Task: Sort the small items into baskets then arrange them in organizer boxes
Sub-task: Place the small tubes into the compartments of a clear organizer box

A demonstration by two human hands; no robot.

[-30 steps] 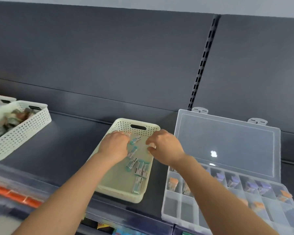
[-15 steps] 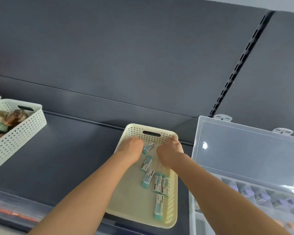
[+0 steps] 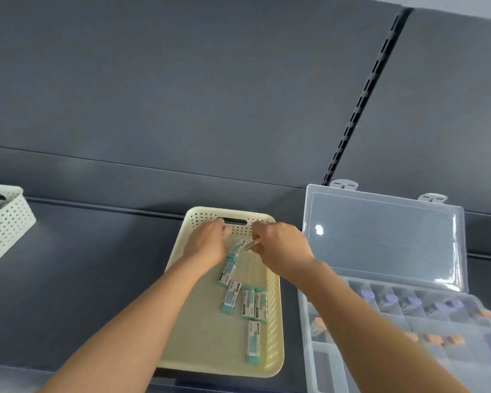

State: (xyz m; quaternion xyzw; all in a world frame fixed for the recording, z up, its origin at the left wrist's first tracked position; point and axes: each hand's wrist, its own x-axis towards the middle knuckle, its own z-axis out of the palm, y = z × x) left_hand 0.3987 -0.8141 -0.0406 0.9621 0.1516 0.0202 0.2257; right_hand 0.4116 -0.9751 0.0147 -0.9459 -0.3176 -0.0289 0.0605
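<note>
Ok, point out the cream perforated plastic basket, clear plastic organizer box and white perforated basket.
Cream perforated plastic basket [image 3: 273,313]: head view, right wall.
Clear plastic organizer box [image 3: 380,239]: head view, open lid.
White perforated basket [image 3: 6,225]: head view, side wall.

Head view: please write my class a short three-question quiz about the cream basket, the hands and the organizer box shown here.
1. True or false: the lid of the organizer box is shut.
2. Where are the left hand and the right hand? A: at the far end of the cream basket. B: over the organizer box. C: out of view.
3. Fill in: the box's compartments hold purple items and ____ items.
Key: 1 false, it stands open. 2 A; the right hand pinches an eraser there. 3 orange items.
</note>
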